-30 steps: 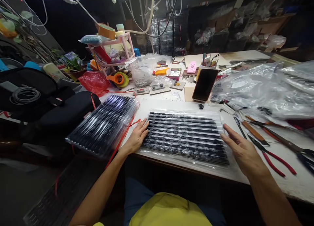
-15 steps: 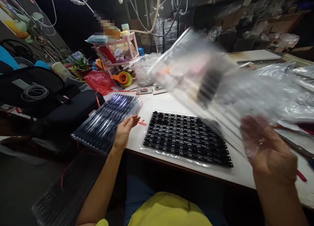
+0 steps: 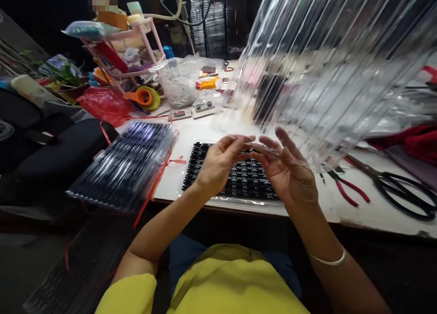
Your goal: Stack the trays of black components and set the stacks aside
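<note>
Holding a clear ribbed plastic cover (image 3: 327,73) up over the table (image 3: 375,214), both hands meet at its lower corner: the left hand (image 3: 218,166) and the right hand (image 3: 290,175) each pinch that corner between thumb and fingertips, fingers nearly touching, so the sheet tilts up and away toward the far right. The cover is blurred, so whether it is one sheet or two stacked ones I cannot tell.

Below the hands, at the near edge of the table, lies an open tray of small black parts (image 3: 239,177) in rows, now bare on top. A stack of closed trays (image 3: 126,164) tied with red string (image 3: 153,186) hangs over the table's left edge, resting partly on a black bag (image 3: 58,150). Red-handled pliers (image 3: 344,191) and black scissors (image 3: 399,193) lie toward the near right edge.

The risks as I judge them: the cover is held only by one corner, so it could flex, swing down and sweep loose parts out of their rows, or catch the clutter at the back of the table. The uncovered tray sits right at the near edge, and an arm brushing it could push it off. The overhanging stack could slide too.

No brand, label or writing is readable anywhere in view.
</note>
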`<state>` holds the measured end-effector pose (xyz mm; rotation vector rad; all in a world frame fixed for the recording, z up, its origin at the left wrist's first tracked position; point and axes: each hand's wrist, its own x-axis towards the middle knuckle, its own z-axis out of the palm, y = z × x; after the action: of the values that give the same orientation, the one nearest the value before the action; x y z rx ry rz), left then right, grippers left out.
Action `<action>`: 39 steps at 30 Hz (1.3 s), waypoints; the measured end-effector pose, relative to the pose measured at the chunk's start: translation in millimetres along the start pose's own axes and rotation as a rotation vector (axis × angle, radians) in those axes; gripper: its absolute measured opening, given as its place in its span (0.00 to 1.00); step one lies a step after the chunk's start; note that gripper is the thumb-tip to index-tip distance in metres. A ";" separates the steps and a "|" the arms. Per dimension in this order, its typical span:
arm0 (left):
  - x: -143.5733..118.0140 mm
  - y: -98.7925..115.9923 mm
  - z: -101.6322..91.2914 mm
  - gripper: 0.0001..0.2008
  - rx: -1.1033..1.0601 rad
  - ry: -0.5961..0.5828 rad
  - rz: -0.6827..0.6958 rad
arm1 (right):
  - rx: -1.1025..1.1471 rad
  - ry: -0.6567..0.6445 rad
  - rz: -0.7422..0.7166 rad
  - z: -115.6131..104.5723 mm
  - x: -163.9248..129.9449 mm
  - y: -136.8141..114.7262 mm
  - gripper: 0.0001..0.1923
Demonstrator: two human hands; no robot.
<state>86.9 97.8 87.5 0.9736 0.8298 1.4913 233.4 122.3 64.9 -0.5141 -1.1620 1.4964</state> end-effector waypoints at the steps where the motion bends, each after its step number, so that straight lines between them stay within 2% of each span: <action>1: 2.4 5.2 -0.7 0.09 0.000 0.008 0.008 | -0.009 -0.021 -0.005 -2.8 -1.2 -4.0 0.17; 5: 8.8 26.8 -14.7 0.08 0.071 0.028 0.069 | -0.026 -0.006 -0.006 -20.3 -0.9 -27.6 0.19; 9: 15.8 32.7 -25.8 0.09 0.193 0.037 0.129 | -0.019 0.073 0.116 -25.2 13.1 -35.9 0.15; 11: 18.7 31.0 -25.0 0.11 0.203 0.028 0.130 | -0.028 0.094 0.119 -20.5 21.1 -31.7 0.14; 15: 20.0 23.1 -11.4 0.20 0.159 -0.020 0.060 | -0.028 0.097 0.028 -3.4 29.1 -16.8 0.15; 19: 17.8 16.7 -5.5 0.25 0.228 0.034 0.089 | -0.050 0.074 -0.009 3.4 30.1 -14.5 0.12; 22: 11.7 23.5 -22.9 0.22 0.329 0.063 0.130 | -0.065 0.110 -0.055 -13.5 30.8 -35.4 0.08; 25: -1.0 40.2 -53.5 0.19 0.417 0.057 0.175 | -0.141 0.192 -0.107 -41.8 28.2 -67.6 0.05; 27: -11.2 51.9 -73.9 0.18 0.453 0.082 0.176 | -0.205 0.215 -0.073 -58.1 23.1 -84.0 0.04; 29: -20.7 60.4 -90.6 0.19 0.467 0.139 0.147 | -0.252 0.199 0.007 -68.5 15.5 -90.1 0.07; 32: -31.7 63.4 -107.5 0.20 0.494 0.213 0.114 | -0.296 0.090 0.178 -75.9 1.3 -81.2 0.16; 35: -39.0 57.9 -118.9 0.16 0.504 0.306 0.091 | -0.343 -0.052 0.340 -82.1 -11.2 -64.4 0.25; 37: -42.3 54.2 -125.8 0.12 0.444 0.406 0.090 | -0.350 -0.131 0.363 -88.2 -13.2 -55.0 0.23; 39: -44.8 52.8 -132.3 0.09 0.343 0.494 0.114 | -0.381 -0.161 0.281 -94.3 -7.4 -46.7 0.21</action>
<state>-53.3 48.0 74.5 0.9197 1.4416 1.7558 336.0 146.8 63.7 -0.8557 -1.5652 1.5800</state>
